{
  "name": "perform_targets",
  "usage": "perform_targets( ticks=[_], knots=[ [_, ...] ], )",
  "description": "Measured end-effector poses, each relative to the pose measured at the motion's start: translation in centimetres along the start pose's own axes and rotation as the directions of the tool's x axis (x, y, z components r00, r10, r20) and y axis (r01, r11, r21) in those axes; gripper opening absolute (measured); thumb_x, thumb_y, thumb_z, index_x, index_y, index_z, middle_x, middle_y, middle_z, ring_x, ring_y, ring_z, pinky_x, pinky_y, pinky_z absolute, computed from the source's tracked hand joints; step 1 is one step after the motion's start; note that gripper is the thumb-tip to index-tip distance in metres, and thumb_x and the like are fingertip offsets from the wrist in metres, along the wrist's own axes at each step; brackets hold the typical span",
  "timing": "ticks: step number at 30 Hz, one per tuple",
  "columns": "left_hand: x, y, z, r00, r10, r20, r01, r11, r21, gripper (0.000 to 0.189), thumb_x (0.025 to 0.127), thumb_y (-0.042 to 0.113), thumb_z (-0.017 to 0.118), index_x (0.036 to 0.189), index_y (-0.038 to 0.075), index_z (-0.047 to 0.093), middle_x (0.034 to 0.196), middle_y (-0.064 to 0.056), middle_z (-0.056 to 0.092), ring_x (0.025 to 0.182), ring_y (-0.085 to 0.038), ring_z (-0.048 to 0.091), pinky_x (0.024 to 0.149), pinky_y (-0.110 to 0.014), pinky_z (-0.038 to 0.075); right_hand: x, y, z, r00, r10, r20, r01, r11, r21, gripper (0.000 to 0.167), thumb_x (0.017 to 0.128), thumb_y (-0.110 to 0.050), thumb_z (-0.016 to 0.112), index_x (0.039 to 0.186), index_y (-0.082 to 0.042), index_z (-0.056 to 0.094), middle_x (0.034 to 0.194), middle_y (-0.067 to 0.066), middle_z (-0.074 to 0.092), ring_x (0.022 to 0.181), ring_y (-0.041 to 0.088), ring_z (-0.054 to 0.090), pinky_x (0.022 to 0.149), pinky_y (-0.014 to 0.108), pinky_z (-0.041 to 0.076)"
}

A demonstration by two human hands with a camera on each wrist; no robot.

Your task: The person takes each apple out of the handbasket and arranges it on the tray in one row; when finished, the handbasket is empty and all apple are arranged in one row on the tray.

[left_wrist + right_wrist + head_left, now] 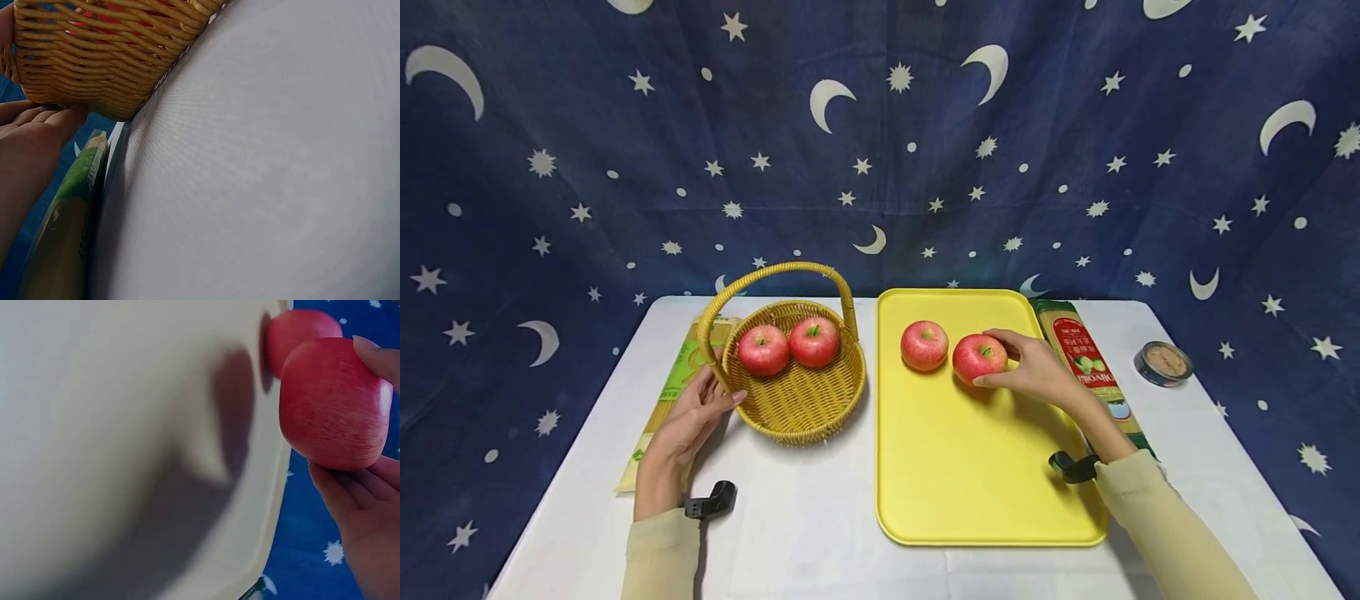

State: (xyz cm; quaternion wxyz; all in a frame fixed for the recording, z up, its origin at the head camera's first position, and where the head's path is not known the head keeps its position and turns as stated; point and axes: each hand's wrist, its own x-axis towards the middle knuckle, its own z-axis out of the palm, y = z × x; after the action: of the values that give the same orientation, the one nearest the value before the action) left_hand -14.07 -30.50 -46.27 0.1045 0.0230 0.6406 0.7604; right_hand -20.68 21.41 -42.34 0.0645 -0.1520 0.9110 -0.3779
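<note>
Holding an apple (980, 357) in the right hand (1028, 367) over the far half of the tray (977, 467), beside a second apple (924, 346). Gripping the basket (801, 408) of two apples (763, 350) in the left hand (685, 423). Flanked by a left packet (681, 372), a right packet (1084, 346) and, near the right edge of the table (805, 517), a tin (1163, 363).

Room at near side of yellow tray (955, 475), basket handle (790, 267) obstructing

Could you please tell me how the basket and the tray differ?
The basket is round and woven, while the tray is rectangular and smooth. The basket has an arched handle; the tray has none. The left hand grips the basket, whereas no hand grips the tray. Both sit on the white table.
</note>
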Motion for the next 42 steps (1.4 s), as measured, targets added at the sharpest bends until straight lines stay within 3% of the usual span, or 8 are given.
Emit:
perform_targets(
  ticks=[7,14,20,28,36,42],
  knots=[
    [0.0,0.1,0.0,1.0,-0.012,-0.015,0.013,1.0,0.016,0.096,0.092,-0.011,0.061,0.167,0.012,0.004,0.174,-0.011,0.002,0.161,-0.024,0.003,0.12,-0.02,0.029,1.6,1.7,0.1,0.999,0.052,-0.004,-0.051,0.998,0.025,0.08,0.079,-0.032,0.09,0.143,0.001,0.055,0.134,0.023,0.065,0.124,0.041,0.063,0.105,0.054,0.054],
    [0.0,0.1,0.1,1.0,-0.021,-0.021,0.021,0.999,0.025,0.097,0.093,-0.011,0.061,0.167,0.013,0.002,0.175,-0.01,0.0,0.161,-0.024,0.001,0.124,-0.025,0.024,2.4,2.4,0.4,0.998,0.066,-0.006,-0.066,0.998,-0.014,0.082,0.08,-0.036,0.089,0.144,0.001,0.054,0.134,0.024,0.064,0.121,0.04,0.063,0.105,0.055,0.053],
    [0.0,0.1,0.1,0.999,-0.032,-0.034,0.033,0.999,0.021,0.099,0.093,-0.009,0.063,0.167,0.014,0.002,0.175,-0.008,-0.001,0.161,-0.023,0.001,0.123,-0.023,0.025,2.9,2.4,0.6,0.998,0.068,-0.009,-0.068,0.997,-0.02,0.081,0.079,-0.033,0.089,0.143,0.002,0.054,0.135,0.024,0.064,0.12,0.039,0.062,0.106,0.056,0.052],
    [-0.1,-0.2,-0.2,1.0,0.004,0.002,-0.004,1.0,0.004,0.098,0.093,-0.01,0.062,0.167,0.012,0.001,0.174,-0.011,-0.003,0.161,-0.025,0.0,0.114,-0.013,0.035,3.5,2.1,1.0,0.998,0.058,0.004,-0.058,0.997,-0.051,0.084,0.078,-0.037,0.089,0.143,0.003,0.054,0.133,0.025,0.065,0.117,0.039,0.063,0.105,0.056,0.053],
    [0.0,-0.3,-0.2,1.0,0.009,-0.004,-0.009,1.0,-0.026,0.098,0.094,-0.009,0.062,0.167,0.014,0.001,0.175,-0.008,-0.004,0.161,-0.024,0.0,0.118,-0.016,0.032,3.6,1.9,1.1,0.998,0.061,0.034,-0.058,0.996,-0.06,0.084,0.084,-0.037,0.085,0.148,0.003,0.048,0.137,0.028,0.061,0.119,0.041,0.062,0.106,0.057,0.052],
    [-0.1,-0.2,-0.1,1.0,-0.003,-0.018,0.003,0.999,-0.038,0.097,0.093,-0.01,0.062,0.167,0.015,0.004,0.175,-0.006,-0.001,0.161,-0.022,0.001,0.12,-0.021,0.029,3.5,1.4,0.9,1.0,0.02,0.013,-0.02,0.999,-0.045,0.077,0.087,-0.026,0.082,0.148,0.008,0.047,0.145,0.032,0.054,0.129,0.047,0.056,0.112,0.059,0.047]
  ],
)
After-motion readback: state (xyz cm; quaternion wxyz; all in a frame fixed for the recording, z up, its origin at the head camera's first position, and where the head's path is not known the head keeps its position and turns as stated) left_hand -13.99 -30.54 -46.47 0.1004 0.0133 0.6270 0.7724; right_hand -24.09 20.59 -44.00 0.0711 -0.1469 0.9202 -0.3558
